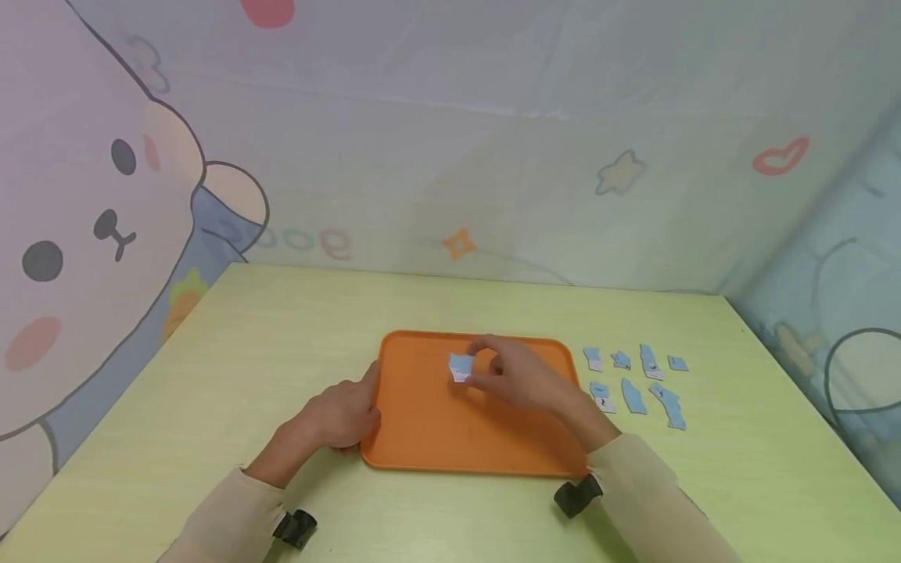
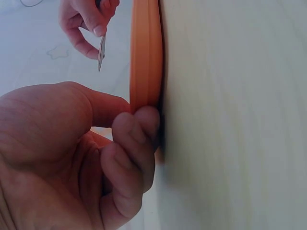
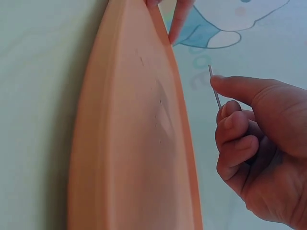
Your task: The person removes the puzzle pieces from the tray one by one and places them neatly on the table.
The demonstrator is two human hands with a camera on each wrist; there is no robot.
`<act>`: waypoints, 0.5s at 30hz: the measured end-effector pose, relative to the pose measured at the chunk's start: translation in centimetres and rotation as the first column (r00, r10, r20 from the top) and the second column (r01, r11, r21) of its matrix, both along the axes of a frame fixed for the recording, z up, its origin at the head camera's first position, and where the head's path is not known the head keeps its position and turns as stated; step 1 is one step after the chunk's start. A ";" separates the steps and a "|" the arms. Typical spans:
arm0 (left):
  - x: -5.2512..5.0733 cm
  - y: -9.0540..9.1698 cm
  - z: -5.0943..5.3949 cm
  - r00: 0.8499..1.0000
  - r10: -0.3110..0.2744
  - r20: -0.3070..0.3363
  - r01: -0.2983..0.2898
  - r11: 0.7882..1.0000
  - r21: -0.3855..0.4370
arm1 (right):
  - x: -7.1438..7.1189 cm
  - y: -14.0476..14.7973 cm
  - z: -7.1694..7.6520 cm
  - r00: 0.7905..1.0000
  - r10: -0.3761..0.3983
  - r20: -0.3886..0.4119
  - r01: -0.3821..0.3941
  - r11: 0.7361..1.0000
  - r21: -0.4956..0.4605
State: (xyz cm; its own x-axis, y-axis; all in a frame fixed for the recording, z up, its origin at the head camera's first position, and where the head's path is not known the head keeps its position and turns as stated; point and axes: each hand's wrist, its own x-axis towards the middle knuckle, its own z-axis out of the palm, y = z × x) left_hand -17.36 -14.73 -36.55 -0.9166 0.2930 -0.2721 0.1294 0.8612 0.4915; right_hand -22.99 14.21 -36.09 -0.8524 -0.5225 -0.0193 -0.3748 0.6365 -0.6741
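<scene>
Above the orange tray, my right hand pinches a flat blue-and-white puzzle piece between thumb and fingers. Seen edge-on in the right wrist view, the thin piece is apart from the tray. My left hand grips the tray's left rim. In the left wrist view its thumb and curled fingers meet at the tray edge. No other piece shows on the tray.
Several blue-and-white puzzle pieces lie in two rough rows on the light table, just right of the tray. A printed cloth wall stands behind the table, and another cloth hangs at the right.
</scene>
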 end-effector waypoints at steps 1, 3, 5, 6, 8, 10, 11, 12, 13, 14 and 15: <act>0.0 0.0 0.0 1.000 0.000 0.000 0.000 1.000 -0.001 | 0.1 0.3 0.0 1.000 0.000 -0.001 0.000 1.000 0.000; 0.0 0.1 0.0 1.000 0.002 0.004 -0.002 1.000 -0.001 | 0.3 0.9 -0.2 1.000 0.002 -0.004 -0.002 1.000 0.002; 0.0 0.1 0.0 1.000 0.004 0.009 -0.004 1.000 -0.001 | 0.4 1.4 -0.3 1.000 0.002 -0.014 -0.002 1.000 0.009; 0.0 0.1 0.0 1.000 0.004 0.011 -0.004 1.000 -0.002 | 0.5 1.7 -0.4 1.000 0.002 -0.018 -0.001 1.000 0.011; 0.1 0.1 0.0 1.000 0.005 0.015 -0.005 1.000 -0.003 | 0.7 2.2 -0.5 1.000 0.001 -0.027 -0.001 1.000 0.012; 0.1 0.1 0.0 1.000 0.006 0.015 -0.006 1.000 -0.003 | 0.9 2.7 -0.5 1.000 -0.006 -0.022 0.006 1.000 0.007; 0.1 0.1 0.0 1.000 0.007 0.015 -0.007 1.000 -0.003 | 1.0 2.9 -0.5 1.000 -0.011 -0.017 0.011 1.000 0.004; 0.1 0.1 0.0 1.000 0.008 0.015 -0.008 1.000 -0.001 | 1.0 3.2 -0.5 1.000 -0.015 -0.016 0.015 1.000 0.001; 0.1 0.1 0.0 1.000 0.009 0.014 -0.009 1.000 0.000 | 1.1 3.4 -0.5 1.000 -0.018 -0.017 0.018 1.000 -0.001; 0.1 0.1 0.1 1.000 0.009 0.015 -0.009 1.000 0.001 | 1.2 3.6 -0.4 1.000 -0.024 -0.014 0.024 1.000 -0.002; 0.0 0.1 0.1 1.000 0.009 0.014 -0.010 1.000 0.003 | 1.3 3.8 -0.4 1.000 -0.027 -0.012 0.026 1.000 -0.005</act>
